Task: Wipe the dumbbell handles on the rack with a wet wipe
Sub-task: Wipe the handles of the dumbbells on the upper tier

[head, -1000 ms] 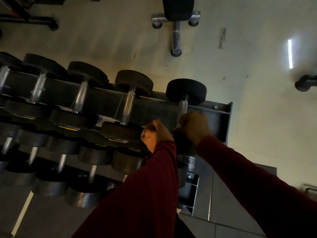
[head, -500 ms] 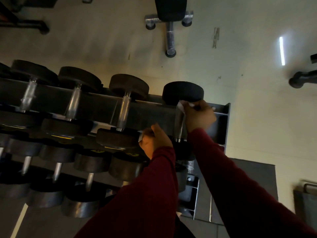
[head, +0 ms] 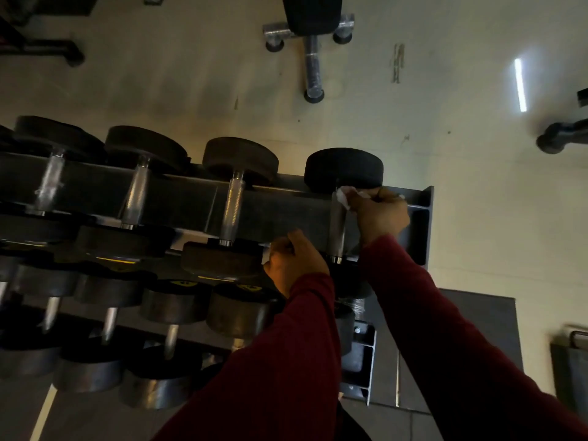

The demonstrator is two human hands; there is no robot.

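Note:
A dark dumbbell rack (head: pixel 420 224) holds rows of black dumbbells with steel handles. My right hand (head: pixel 380 214) pinches a white wet wipe (head: pixel 344 198) against the far end of the rightmost top-row dumbbell's handle (head: pixel 337 233), just below its far head (head: pixel 343 168). My left hand (head: pixel 294 262) is curled into a fist beside that dumbbell's near head, low on the rack; what lies under its fingers is hidden. Both arms wear dark red sleeves.
Left of it stand more top-row dumbbells, the nearest with a knurled handle (head: pixel 234 208). Lower rows of dumbbells (head: pixel 175 300) fill the bottom left. A bench base (head: pixel 313 74) stands on the pale floor beyond the rack; another machine foot (head: pixel 556 138) shows at right.
My right hand slid the wipe up the handle from its near end to its far end. My left hand stayed where it was on the rack.

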